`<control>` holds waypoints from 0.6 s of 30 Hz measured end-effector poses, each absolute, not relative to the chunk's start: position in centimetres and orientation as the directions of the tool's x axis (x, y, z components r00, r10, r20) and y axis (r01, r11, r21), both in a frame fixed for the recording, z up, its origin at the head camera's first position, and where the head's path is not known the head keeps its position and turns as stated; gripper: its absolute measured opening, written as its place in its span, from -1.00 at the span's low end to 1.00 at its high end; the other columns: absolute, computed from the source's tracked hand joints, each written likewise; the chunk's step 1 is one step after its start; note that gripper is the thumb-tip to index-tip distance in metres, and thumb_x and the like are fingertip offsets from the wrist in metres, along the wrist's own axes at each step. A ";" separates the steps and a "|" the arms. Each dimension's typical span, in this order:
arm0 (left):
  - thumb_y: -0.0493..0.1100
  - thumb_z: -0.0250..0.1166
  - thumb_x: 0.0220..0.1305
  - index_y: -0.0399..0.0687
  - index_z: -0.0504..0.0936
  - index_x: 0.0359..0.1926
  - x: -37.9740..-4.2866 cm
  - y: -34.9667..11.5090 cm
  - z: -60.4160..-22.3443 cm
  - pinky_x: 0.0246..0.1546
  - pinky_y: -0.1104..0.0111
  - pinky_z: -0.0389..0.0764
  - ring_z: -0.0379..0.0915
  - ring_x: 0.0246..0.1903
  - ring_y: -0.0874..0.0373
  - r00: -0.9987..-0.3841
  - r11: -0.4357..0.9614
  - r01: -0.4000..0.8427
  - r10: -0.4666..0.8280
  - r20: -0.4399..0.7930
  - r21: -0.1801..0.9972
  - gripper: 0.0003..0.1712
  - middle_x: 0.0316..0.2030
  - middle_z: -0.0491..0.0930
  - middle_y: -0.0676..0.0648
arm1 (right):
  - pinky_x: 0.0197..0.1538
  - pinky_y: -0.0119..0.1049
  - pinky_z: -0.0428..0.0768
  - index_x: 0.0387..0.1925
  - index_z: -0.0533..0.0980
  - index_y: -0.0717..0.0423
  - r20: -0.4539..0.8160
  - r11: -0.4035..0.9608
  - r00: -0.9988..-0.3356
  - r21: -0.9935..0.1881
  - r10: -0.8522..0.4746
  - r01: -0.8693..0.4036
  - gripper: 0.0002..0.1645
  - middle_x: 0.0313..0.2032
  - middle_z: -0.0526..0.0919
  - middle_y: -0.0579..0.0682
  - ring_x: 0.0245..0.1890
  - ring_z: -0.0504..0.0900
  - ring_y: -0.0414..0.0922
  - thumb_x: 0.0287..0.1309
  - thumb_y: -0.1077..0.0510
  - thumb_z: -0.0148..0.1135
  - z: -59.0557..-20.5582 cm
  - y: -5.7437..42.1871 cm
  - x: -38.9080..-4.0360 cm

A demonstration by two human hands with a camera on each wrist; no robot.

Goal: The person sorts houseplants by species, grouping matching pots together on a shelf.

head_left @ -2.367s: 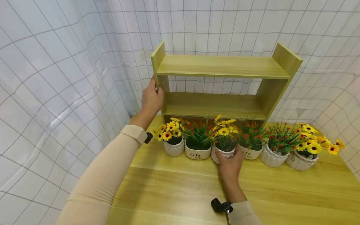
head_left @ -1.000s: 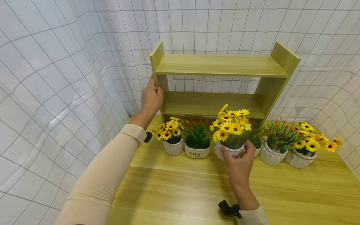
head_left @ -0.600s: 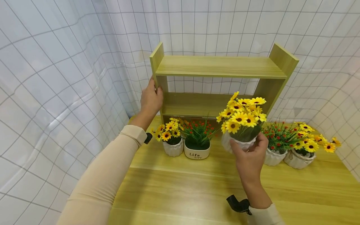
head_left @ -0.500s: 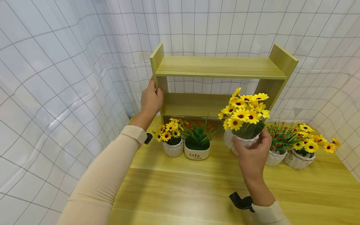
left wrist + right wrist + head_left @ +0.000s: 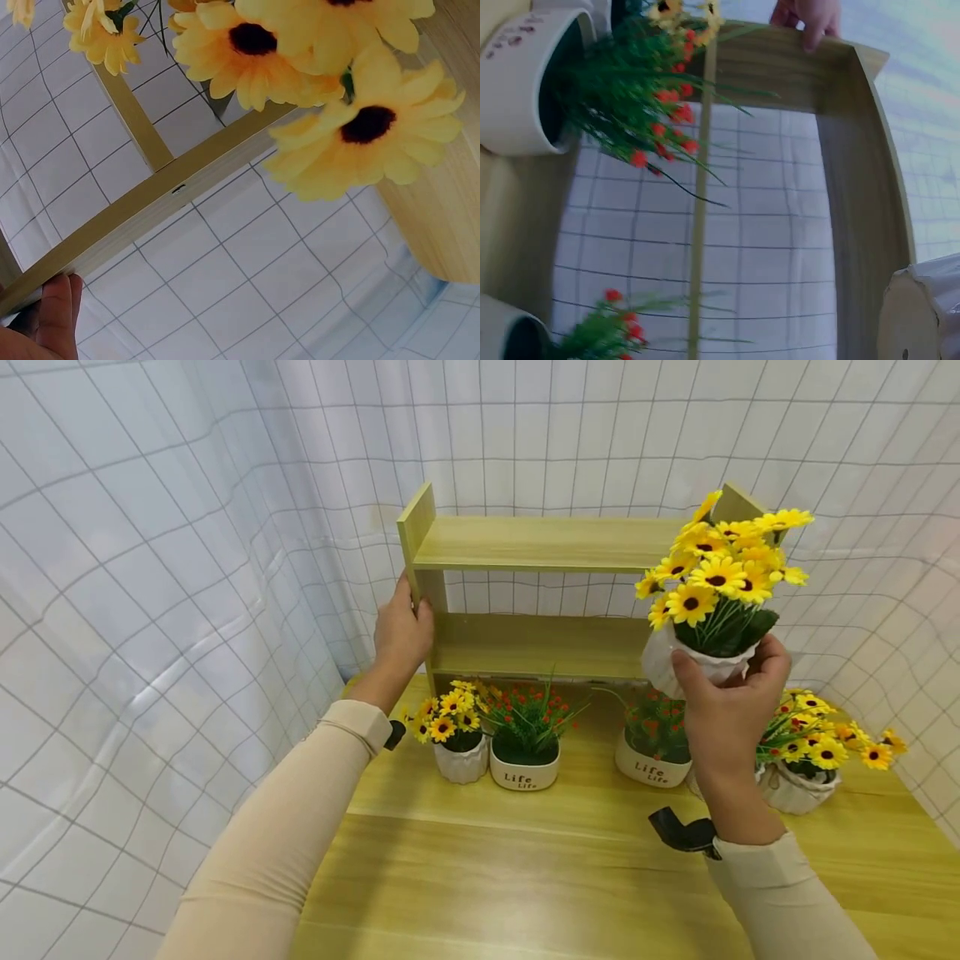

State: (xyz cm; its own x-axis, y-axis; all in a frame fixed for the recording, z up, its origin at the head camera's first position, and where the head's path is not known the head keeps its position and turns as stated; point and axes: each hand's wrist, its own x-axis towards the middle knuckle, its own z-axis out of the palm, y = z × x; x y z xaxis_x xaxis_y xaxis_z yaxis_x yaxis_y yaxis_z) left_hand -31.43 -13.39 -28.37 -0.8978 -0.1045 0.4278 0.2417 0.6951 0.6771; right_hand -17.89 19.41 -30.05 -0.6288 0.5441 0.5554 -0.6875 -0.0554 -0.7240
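Observation:
My right hand (image 5: 731,722) holds a white ruffled pot of yellow flowers (image 5: 720,578) by its rim, thumb on the near side. The pot hangs in the air before the right end of a wooden shelf (image 5: 547,542), hiding part of it. In the right wrist view the underside of a white pot (image 5: 909,319) shows at lower right. My left hand (image 5: 402,628) grips the shelf's left side panel; in the left wrist view its fingers (image 5: 58,307) lie against the panel edge.
On the table (image 5: 480,877) stand a pot of yellow flowers (image 5: 459,760), two oval "Life" pots with red-dotted greenery (image 5: 525,768) (image 5: 651,768), and another flower pot (image 5: 801,789) at right. One more pot is mostly hidden behind my right wrist. Checked curtains surround the table.
My right hand has lifted the pot of yellow flowers from the row and carried it up and to the right. A gap now shows between the two "Life" pots. My left hand stays on the shelf.

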 end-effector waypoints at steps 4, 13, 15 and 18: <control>-0.10 -0.03 0.54 0.06 0.17 0.51 -31.5 -13.4 -28.4 -0.16 -0.03 0.61 0.60 -0.01 -0.21 -0.897 0.694 0.243 -0.105 0.429 0.678 -0.42 0.13 0.57 -0.29 | 0.04 -0.25 0.53 0.21 0.26 0.18 0.561 -0.054 -0.600 -0.703 0.570 -0.709 -0.11 0.19 0.34 0.16 0.13 0.42 0.05 -0.16 0.40 0.53 -27.3 19.9 -18.3; -0.10 -0.04 0.54 0.04 0.19 0.50 -31.4 -13.5 -28.4 -0.16 -0.04 0.60 0.60 -0.02 -0.21 -0.892 0.697 0.247 -0.107 0.439 0.673 -0.43 0.12 0.57 -0.30 | 0.12 -0.23 0.49 0.20 0.26 0.18 0.535 -0.068 -0.610 -0.717 0.585 -0.694 -0.10 0.20 0.33 0.11 0.18 0.39 -0.02 -0.19 0.44 0.53 -23.6 21.4 -20.1; -0.10 -0.03 0.54 0.03 0.19 0.50 -31.4 -13.5 -28.4 -0.14 -0.04 0.59 0.60 -0.01 -0.20 -0.892 0.701 0.247 -0.105 0.440 0.669 -0.43 0.12 0.57 -0.30 | 0.13 -0.23 0.47 0.20 0.25 0.17 0.532 -0.065 -0.618 -0.726 0.579 -0.685 -0.10 0.20 0.33 0.11 0.18 0.39 -0.03 -0.18 0.43 0.52 -23.0 21.6 -20.5; -0.10 -0.02 0.53 0.03 0.19 0.50 -31.3 -13.4 -28.4 -0.12 -0.04 0.58 0.59 0.00 -0.20 -0.890 0.706 0.249 -0.102 0.444 0.663 -0.42 0.12 0.58 -0.30 | 0.15 -0.23 0.46 0.19 0.26 0.16 0.527 -0.059 -0.631 -0.739 0.570 -0.671 -0.12 0.19 0.33 0.09 0.18 0.39 -0.04 -0.17 0.41 0.52 -22.2 21.9 -21.1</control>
